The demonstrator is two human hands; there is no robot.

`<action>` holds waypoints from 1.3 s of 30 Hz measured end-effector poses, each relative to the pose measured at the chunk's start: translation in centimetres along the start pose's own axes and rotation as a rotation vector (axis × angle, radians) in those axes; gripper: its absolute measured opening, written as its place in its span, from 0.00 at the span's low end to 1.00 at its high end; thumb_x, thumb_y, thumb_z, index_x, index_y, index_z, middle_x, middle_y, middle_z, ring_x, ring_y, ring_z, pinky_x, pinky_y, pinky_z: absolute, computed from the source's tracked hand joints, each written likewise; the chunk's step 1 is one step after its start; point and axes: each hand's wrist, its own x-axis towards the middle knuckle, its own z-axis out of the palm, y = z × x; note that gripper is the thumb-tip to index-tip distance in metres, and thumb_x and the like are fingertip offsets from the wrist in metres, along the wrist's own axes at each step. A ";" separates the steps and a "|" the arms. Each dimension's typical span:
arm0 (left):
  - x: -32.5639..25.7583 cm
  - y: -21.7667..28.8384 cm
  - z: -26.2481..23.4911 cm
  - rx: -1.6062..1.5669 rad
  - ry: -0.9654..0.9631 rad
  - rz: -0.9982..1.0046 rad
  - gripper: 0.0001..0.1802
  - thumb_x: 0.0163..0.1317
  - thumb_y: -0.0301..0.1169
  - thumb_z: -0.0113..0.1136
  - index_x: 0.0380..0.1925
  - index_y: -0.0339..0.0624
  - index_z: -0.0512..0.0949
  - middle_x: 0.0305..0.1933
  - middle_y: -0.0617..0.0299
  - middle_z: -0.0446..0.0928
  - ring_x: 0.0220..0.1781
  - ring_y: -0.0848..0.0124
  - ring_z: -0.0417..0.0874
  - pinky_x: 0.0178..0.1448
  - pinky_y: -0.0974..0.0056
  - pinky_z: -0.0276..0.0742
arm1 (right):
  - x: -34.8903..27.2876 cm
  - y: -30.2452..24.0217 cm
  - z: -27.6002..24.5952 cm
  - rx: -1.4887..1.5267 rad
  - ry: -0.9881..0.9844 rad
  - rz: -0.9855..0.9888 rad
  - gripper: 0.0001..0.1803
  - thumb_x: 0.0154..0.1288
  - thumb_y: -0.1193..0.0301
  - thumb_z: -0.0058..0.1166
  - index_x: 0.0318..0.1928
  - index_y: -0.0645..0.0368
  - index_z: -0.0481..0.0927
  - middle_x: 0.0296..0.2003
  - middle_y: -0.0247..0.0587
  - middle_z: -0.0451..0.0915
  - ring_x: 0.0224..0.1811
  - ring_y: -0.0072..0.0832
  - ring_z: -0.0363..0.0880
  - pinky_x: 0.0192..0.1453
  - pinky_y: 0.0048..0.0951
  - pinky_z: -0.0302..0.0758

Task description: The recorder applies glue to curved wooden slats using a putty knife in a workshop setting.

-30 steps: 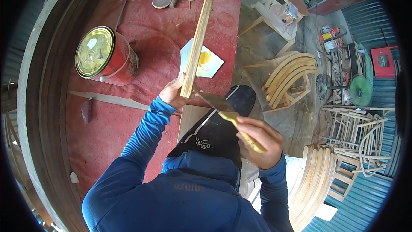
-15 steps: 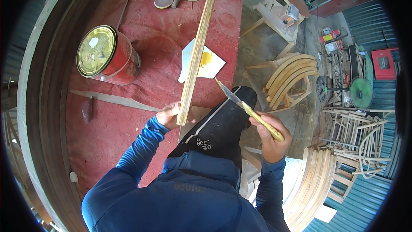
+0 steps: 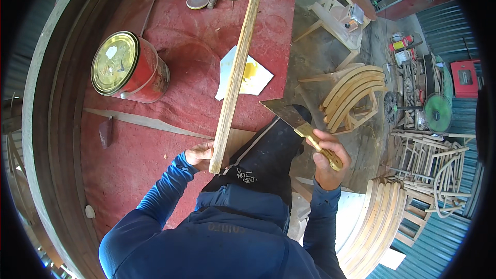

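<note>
My left hand grips the near end of a long wooden strip that slants up and away over the red-covered table. In my right hand is a putty knife, its broad flat blade pointing up and left toward the strip without touching it. Under the strip lies a white angular board with a smear of yellow paste on it. The strip hides the middle of that board.
A red can with a stained lid stands at the left of the table. Sanding discs lie at the far side. Curved wooden rails rise along the left. Curved wooden pieces and a green fan are to the right.
The wooden strip's near end has come closer to me with my left hand. The putty knife has turned, so its blade now shows broad side instead of nearly edge-on.
</note>
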 end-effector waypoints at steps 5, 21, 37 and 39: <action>0.0 -0.4 -0.5 -0.022 -0.015 -0.010 0.25 0.64 0.53 0.63 0.42 0.40 0.77 0.37 0.53 0.76 0.44 0.56 0.78 0.57 0.47 0.75 | 0.3 0.5 0.4 0.050 0.116 0.040 0.10 0.58 0.81 0.63 0.41 0.68 0.80 0.53 0.58 0.82 0.51 0.40 0.86 0.58 0.35 0.81; -0.4 -1.2 -1.4 -0.153 -0.002 0.042 0.30 0.62 0.49 0.67 0.57 0.43 0.72 0.38 0.54 0.77 0.43 0.56 0.78 0.57 0.45 0.73 | 0.9 1.2 2.0 0.041 0.105 0.063 0.08 0.60 0.83 0.61 0.42 0.70 0.80 0.52 0.57 0.82 0.50 0.39 0.86 0.57 0.34 0.82; -1.9 -0.6 -2.8 -0.132 -0.012 0.070 0.32 0.60 0.53 0.69 0.54 0.39 0.77 0.43 0.47 0.80 0.45 0.53 0.82 0.60 0.45 0.76 | 1.6 8.9 12.3 -0.835 -0.294 -0.183 0.24 0.63 0.78 0.58 0.60 0.54 0.76 0.59 0.52 0.76 0.55 0.49 0.80 0.59 0.42 0.80; -2.0 -0.4 -2.5 -0.139 -0.001 0.070 0.33 0.59 0.53 0.69 0.54 0.38 0.76 0.44 0.47 0.80 0.46 0.53 0.83 0.60 0.45 0.76 | 0.6 10.5 13.4 -0.814 -0.417 -0.158 0.22 0.64 0.78 0.53 0.60 0.56 0.74 0.59 0.52 0.74 0.56 0.50 0.79 0.60 0.42 0.79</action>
